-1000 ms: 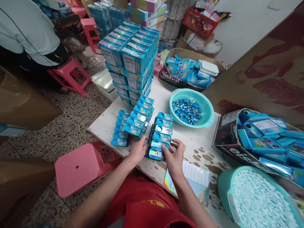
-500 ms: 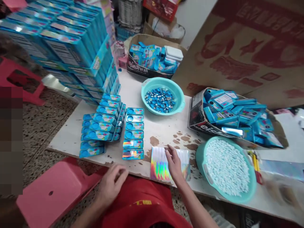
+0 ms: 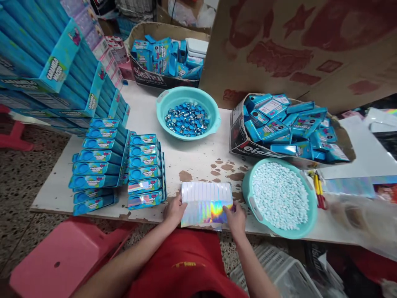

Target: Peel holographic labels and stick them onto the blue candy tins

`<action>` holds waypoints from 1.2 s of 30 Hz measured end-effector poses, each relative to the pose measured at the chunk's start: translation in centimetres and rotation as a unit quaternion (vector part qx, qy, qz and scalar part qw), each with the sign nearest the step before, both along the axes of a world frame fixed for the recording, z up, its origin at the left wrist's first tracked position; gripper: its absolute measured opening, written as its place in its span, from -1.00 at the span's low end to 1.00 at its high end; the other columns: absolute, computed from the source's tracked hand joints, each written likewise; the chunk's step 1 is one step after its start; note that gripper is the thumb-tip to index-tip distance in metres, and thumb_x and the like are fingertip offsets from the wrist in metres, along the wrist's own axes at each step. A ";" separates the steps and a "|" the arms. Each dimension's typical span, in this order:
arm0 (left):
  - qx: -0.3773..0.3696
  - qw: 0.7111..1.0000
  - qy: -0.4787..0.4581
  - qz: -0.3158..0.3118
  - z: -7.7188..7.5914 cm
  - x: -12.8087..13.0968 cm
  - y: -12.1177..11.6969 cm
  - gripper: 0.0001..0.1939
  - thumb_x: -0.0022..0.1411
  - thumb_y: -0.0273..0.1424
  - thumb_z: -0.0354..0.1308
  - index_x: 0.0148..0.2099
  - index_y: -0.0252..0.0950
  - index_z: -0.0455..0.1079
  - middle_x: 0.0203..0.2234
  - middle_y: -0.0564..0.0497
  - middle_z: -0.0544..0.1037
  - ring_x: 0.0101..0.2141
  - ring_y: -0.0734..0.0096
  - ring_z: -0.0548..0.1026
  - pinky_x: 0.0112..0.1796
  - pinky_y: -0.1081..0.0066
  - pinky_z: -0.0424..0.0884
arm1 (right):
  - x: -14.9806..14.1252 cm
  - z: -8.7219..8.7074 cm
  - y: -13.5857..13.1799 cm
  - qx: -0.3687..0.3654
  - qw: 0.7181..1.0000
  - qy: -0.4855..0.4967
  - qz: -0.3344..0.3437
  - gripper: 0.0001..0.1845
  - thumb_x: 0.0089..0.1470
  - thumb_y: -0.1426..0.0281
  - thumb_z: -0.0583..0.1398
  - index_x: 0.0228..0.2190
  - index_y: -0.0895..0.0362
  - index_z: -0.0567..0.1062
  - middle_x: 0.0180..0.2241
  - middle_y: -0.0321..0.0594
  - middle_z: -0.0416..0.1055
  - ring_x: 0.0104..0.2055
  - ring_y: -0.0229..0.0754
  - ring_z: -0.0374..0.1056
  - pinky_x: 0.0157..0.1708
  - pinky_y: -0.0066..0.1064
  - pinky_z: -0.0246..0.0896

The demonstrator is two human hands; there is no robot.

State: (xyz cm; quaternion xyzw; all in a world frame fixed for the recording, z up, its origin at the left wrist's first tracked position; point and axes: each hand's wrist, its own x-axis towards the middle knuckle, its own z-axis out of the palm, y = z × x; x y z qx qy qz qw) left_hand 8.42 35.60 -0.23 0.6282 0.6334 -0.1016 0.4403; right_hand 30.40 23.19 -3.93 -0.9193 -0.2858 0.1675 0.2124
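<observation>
A shiny holographic sheet (image 3: pixel 206 200) with white strips lies at the table's near edge. My left hand (image 3: pixel 174 211) grips its left side and my right hand (image 3: pixel 235 218) grips its lower right corner, fingers closed on it. Just left of the sheet stand rows of blue tins (image 3: pixel 144 169) and a second stack of blue tins (image 3: pixel 97 163). To the right sits a teal basin of white candies (image 3: pixel 281 198).
A teal bowl of blue round caps (image 3: pixel 187 118) sits mid-table. Cardboard boxes of blue tins stand at the right (image 3: pixel 288 128) and at the back (image 3: pixel 166 58). Tall stacks of blue cartons (image 3: pixel 46 70) rise at left. A pink stool (image 3: pixel 62 256) stands below the table's edge.
The view swung right and down. My hands left the row of blue tins; the right went to the holographic sheet first, then the left came up from my lap, and both now hold it.
</observation>
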 end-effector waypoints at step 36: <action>0.152 0.907 -0.326 -0.220 9.3 3.7 0.3 -0.28 0.19 -0.04 0.06 0.29 -0.27 0.05 0.27 -0.12 0.08 0.26 0.15 -0.04 0.20 0.11 -0.16 | -3.3 18.2 -1.7 0.232 0.882 0.406 -0.057 -0.55 -0.15 0.12 0.35 -0.33 0.09 0.31 -0.49 -0.34 0.43 -0.41 -0.25 0.36 -0.39 -0.47 0.26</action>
